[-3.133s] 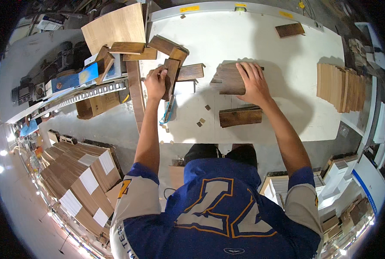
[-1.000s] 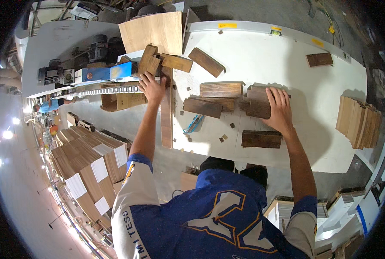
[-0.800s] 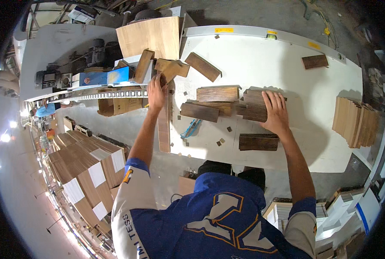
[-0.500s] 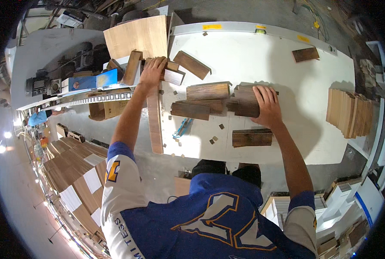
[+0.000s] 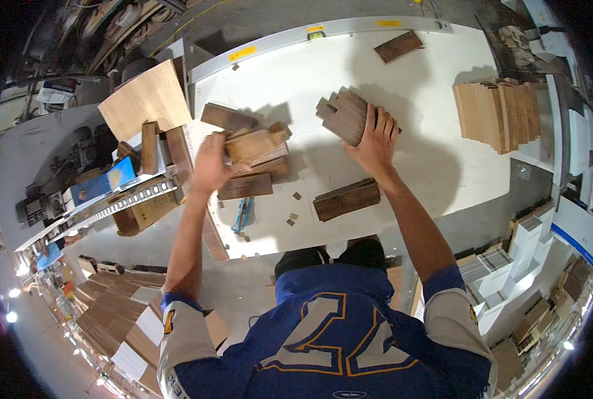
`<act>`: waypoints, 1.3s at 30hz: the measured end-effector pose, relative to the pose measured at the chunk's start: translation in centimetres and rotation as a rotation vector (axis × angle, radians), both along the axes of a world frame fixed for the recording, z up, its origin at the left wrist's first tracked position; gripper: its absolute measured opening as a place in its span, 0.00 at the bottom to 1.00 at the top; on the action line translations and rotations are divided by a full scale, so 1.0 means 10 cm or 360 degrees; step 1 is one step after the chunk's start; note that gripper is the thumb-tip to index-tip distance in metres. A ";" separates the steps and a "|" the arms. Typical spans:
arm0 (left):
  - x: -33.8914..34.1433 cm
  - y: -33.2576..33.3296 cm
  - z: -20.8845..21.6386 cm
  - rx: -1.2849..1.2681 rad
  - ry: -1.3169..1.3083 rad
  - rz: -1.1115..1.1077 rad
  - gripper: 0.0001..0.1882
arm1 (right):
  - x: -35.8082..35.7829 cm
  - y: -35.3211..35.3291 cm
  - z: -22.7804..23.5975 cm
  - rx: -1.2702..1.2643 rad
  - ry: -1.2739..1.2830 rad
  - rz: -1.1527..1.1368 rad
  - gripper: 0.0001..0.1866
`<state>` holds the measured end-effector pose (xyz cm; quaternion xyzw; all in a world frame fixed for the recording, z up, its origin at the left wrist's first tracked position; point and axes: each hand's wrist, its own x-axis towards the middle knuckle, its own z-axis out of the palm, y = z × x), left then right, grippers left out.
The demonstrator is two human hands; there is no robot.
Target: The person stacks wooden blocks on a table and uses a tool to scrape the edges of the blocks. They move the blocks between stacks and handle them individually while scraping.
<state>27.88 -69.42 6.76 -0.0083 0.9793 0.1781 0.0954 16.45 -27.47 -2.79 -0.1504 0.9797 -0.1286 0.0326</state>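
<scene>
My left hand point(image 5: 211, 165), smeared by motion, is closed at the edge of several light-brown wood pieces point(image 5: 251, 147). These lie over or just above darker wood pieces point(image 5: 246, 187) on the left of the white table; the exact contact is blurred. Farther right, my right hand point(image 5: 374, 141) wraps round the right end of a stack of grey-brown wood pieces point(image 5: 343, 117), their ends uneven. Nearer to me lies a stack of dark wood strips point(image 5: 347, 199). A blue utility knife point(image 5: 242, 215) rests near the table's front left.
A long metal level point(image 5: 276, 46) runs along the far edge of the white table point(image 5: 436, 166). One dark piece point(image 5: 398, 47) lies near it. Tan wood pieces point(image 5: 498, 114) stand in a row at right. Small chips point(image 5: 292, 219) lie near the front; a pale panel point(image 5: 147, 103) sits far left.
My left hand has brought light-brown pieces rightward from the table's left edge onto the middle-left group. My right hand has shifted its stack farther away and turned it. The view has swung.
</scene>
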 end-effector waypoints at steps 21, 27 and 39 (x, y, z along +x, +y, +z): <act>-0.09 2.30 -1.01 0.1075 0.0135 0.0821 0.39 | -0.05 0.02 0.33 0.0400 -0.0451 0.0165 0.85; 0.00 2.41 -1.08 0.1716 -0.0278 0.1114 0.45 | -0.09 -0.02 0.36 0.0368 -0.0405 0.0096 0.82; -0.91 3.17 -1.10 0.2643 -0.0701 0.0855 0.59 | -0.72 0.63 0.43 -0.0338 -0.1015 -0.0297 0.79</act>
